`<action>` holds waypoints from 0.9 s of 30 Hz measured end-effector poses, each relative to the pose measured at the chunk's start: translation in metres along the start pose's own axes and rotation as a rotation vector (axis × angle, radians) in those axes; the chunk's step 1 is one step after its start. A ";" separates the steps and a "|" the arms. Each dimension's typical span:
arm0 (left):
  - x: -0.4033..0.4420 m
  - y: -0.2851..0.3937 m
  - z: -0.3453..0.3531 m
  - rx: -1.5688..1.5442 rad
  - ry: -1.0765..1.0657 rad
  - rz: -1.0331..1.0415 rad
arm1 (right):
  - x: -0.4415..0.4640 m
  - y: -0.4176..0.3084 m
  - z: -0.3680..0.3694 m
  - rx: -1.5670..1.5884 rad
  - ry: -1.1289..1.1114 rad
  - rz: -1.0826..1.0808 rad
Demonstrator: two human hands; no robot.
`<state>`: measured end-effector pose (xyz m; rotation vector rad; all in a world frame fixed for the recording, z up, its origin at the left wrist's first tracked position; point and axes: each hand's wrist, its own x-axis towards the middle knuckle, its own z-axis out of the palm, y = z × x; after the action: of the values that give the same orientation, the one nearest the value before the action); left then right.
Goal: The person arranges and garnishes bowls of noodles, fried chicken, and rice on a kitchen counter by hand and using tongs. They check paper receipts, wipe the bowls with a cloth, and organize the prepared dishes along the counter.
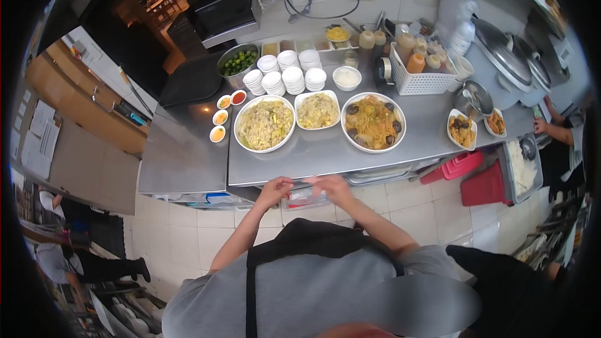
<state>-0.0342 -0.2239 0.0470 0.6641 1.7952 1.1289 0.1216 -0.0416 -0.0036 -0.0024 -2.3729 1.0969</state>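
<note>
Found at left on the tabletop [300, 164]: four sauce cups [217, 135], three orange-yellow and one red. Set beyond them: a metal pot [241, 80] of green fruits [240, 60]. Next along, toward the near side: a round bowl [264, 150] of rice-like food, upright and full. Noted near, in front of it: left hand [275, 192], fingers half curled and loosely parted, with nothing seen in the grip. On the far side: stacked white dishes [293, 80]. Nearer, just beside the round bowl: a square bowl [319, 128] of similar food.

Noted at the near edge again: right hand [332, 189], blurred — cannot tell width of grip; no object made out in it. To its right: a noodle bowl [374, 150], without contact from either hand. Farther right: a white basket [426, 83] of squeeze bottles [416, 62], then two small bowls [464, 146] of food.

Judged as step in hand: a pause before filled bowls, already dished up. Judged for any next move on a bowl: both hands at opposite sides of the rim, level lift — to avoid spilling.
</note>
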 end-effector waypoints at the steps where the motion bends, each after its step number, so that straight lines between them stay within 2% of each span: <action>1: -0.001 -0.002 0.001 -0.010 0.031 -0.012 | -0.009 0.011 -0.010 0.236 0.144 0.112; 2: -0.002 -0.004 0.001 -0.022 0.061 -0.026 | -0.018 0.027 -0.024 0.471 0.290 0.222; 3: 0.001 -0.012 0.001 -0.016 0.042 -0.041 | -0.030 0.049 -0.048 0.579 0.434 0.215; 4: 0.005 -0.025 0.002 0.005 0.035 -0.022 | -0.035 0.048 -0.084 0.442 0.643 0.370; 5: 0.005 -0.034 0.005 0.029 0.023 -0.009 | -0.040 0.066 -0.120 0.195 0.656 0.476; 6: 0.004 -0.034 0.010 0.009 0.001 -0.014 | -0.027 0.050 -0.158 -0.152 0.734 0.614; 7: 0.002 -0.018 0.021 0.064 -0.053 -0.019 | -0.021 0.065 -0.205 -0.652 0.811 0.630; 8: 0.009 -0.022 0.025 0.070 -0.061 0.008 | -0.018 0.088 -0.222 -0.490 0.766 0.660; 9: 0.013 -0.019 0.029 0.045 -0.095 0.004 | -0.018 0.116 -0.229 -0.565 0.744 0.618; 10: 0.015 -0.014 0.033 0.067 -0.135 -0.021 | -0.021 0.152 -0.227 -0.991 0.683 0.490; 12: 0.020 -0.001 0.040 0.120 -0.121 -0.030 | -0.018 0.131 -0.232 -0.807 0.914 0.321; 13: 0.025 0.005 0.041 0.142 -0.146 -0.043 | -0.023 0.117 -0.233 -0.810 0.928 0.356; 15: 0.025 0.011 0.042 0.188 -0.144 -0.001 | -0.051 0.094 -0.213 -0.415 1.047 0.512; 16: 0.022 0.014 0.044 0.209 -0.160 -0.025 | -0.071 0.093 -0.198 -0.405 1.056 0.547; 18: 0.018 0.025 0.048 0.199 -0.126 -0.028 | -0.111 0.105 -0.159 0.015 1.070 0.782; 20: 0.018 0.024 0.046 0.231 -0.168 -0.044 | -0.140 0.130 -0.119 0.060 1.118 0.865; 22: 0.016 0.028 0.047 0.274 -0.186 -0.033 | -0.161 0.149 -0.094 0.629 1.059 1.235; 23: 0.014 0.032 0.047 0.298 -0.207 -0.035 | -0.165 0.154 -0.084 0.641 1.089 1.242; 27: 0.003 0.048 0.054 0.352 -0.221 -0.017 | -0.166 0.192 -0.045 1.043 1.107 1.129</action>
<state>0.0109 -0.1772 0.0786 0.9396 1.8167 0.6999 0.2449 0.0840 -0.1916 -1.2814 -0.5293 1.9325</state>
